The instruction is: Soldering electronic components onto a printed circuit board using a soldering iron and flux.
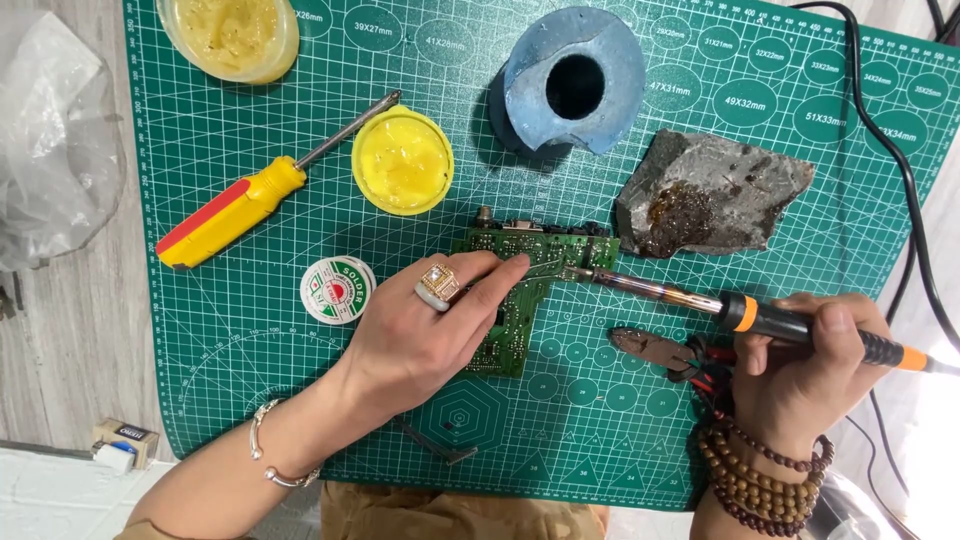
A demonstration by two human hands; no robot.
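Item: green circuit board [520,300], lying flat near the middle of a green cutting mat [250,380] that is covering the worktop.

Left hand [430,335]: resting on the board's left half, ringed finger uppermost, fingertips pinched together on a thin strand of solder wire [545,268] and feeding it toward the board's upper edge.

Right hand [810,370]: grip closed around the orange-and-black handle of a soldering iron [740,312], held pen-fashion; the metal tip is meeting the wire end at the board's upper right corner. Beaded bracelets are circling the wrist. The iron's black cord [905,170] is trailing off to the right.

Surroundings, on the mat: red-handled cutters [665,352] lying just below the iron's shaft; a grey stone-like slab [710,190] with a dark amber deposit, above the iron; a blue holder with a round hole [572,80]; an open yellow paste tin [402,160]; a second tub of yellowish paste [230,35] at the top edge; a yellow-and-red screwdriver [235,210]; a small solder spool [337,290] just left of the hand. A crumpled clear bag [50,130] is sitting off the mat at left.

Handling note: judging from the pose, the joint is likely going best if the tip is heating pad and lead together while the wire is touching the joint rather than the iron, with the left palm steadying the board and fingers staying clear of the hot shaft.
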